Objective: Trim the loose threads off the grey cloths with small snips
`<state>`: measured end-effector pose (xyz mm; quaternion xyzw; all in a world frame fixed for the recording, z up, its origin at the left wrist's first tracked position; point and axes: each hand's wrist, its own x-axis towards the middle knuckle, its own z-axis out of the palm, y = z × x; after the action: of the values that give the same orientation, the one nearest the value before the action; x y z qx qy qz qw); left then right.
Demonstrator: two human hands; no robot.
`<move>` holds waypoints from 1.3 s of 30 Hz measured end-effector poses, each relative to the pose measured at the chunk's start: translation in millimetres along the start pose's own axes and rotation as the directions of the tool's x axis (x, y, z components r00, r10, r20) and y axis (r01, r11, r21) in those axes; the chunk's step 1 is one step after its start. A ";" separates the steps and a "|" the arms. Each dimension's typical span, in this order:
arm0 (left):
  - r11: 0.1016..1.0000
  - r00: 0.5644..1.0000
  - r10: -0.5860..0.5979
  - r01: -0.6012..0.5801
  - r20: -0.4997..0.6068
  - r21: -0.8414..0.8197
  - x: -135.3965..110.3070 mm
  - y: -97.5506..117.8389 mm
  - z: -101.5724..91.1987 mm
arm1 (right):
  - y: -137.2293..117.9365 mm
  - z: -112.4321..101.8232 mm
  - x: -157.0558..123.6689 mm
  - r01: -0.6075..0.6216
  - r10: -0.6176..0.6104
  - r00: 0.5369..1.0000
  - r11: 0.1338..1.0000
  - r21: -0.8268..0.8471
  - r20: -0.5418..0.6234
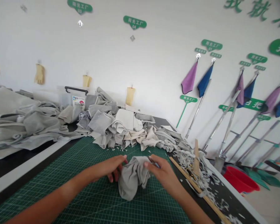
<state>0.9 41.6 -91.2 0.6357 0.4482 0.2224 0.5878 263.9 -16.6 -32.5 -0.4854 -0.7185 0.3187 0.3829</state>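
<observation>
A crumpled piece of grey cloth [131,179] hangs in loose folds between my two hands, just over the green cutting mat [88,193]. At its left edge, my left hand [115,168] has its fingers curled and closed on the fabric. My right hand [158,168] pinches the upper right edge between thumb and fingers. A slim dark and blue tool [154,162] is also in my right hand; its kind is not clear. The cloth hides part of the left fingertips.
Heaped grey cloth pieces [100,121] lie behind the mat, with larger grey fabric [25,124] at left. A clear bin [64,98] stands behind. Wooden strips [196,158] and shredded scraps [211,180] lie along the right edge. A red basin [240,180] is on the floor.
</observation>
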 end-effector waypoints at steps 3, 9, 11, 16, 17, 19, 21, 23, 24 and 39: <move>0.996 0.997 0.078 -0.078 0.010 0.035 -3.2 -0.3 22.4 | 18.9 15.5 -9.0 0.016 -0.013 0.999 0.993 -0.120 0.030; 0.948 0.967 0.252 -0.242 -0.023 0.204 -11.3 -2.6 31.3 | 29.7 25.4 -19.5 0.005 -0.009 1.000 0.981 -0.196 -0.018; 0.926 0.952 0.305 -0.296 -0.003 0.233 -15.3 -3.1 31.2 | 29.6 26.0 -20.5 0.015 -0.022 0.999 0.985 -0.172 -0.037; 0.934 0.944 0.327 -0.328 0.030 0.144 -13.7 -7.4 35.0 | 25.0 29.6 -22.4 0.011 -0.011 1.000 1.000 -0.010 -0.024; 0.940 0.945 0.325 -0.327 0.034 0.102 -11.5 -8.7 35.8 | 24.0 30.6 -22.7 0.004 -0.004 1.000 1.000 0.017 -0.015; 0.944 0.944 0.330 -0.330 0.032 0.018 -7.3 -10.6 36.9 | 22.6 31.8 -23.2 -0.001 0.002 1.000 0.998 0.059 -0.004; 0.943 0.943 0.331 -0.330 0.026 -0.044 -4.9 -10.8 37.0 | 22.6 31.9 -23.3 -0.002 0.001 1.000 0.996 0.086 0.007; 0.938 0.939 0.343 -0.342 -0.001 -0.050 -5.1 -8.4 36.6 | 24.1 31.1 -22.9 0.010 -0.010 1.000 0.996 0.084 -0.002; 0.932 0.932 0.362 -0.363 -0.034 -0.019 -6.2 -6.2 36.3 | 25.4 30.4 -22.4 0.021 -0.020 1.000 0.997 0.072 -0.014; 0.659 0.676 0.661 -0.315 -0.325 0.683 -35.2 35.8 28.5 | 25.7 9.6 -11.2 -0.046 -0.002 0.961 0.985 -0.165 -0.276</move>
<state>17.4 0.1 -54.7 0.7895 0.4436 0.4052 0.1251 269.9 -19.6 -61.3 -0.5639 -0.6773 0.1900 0.4327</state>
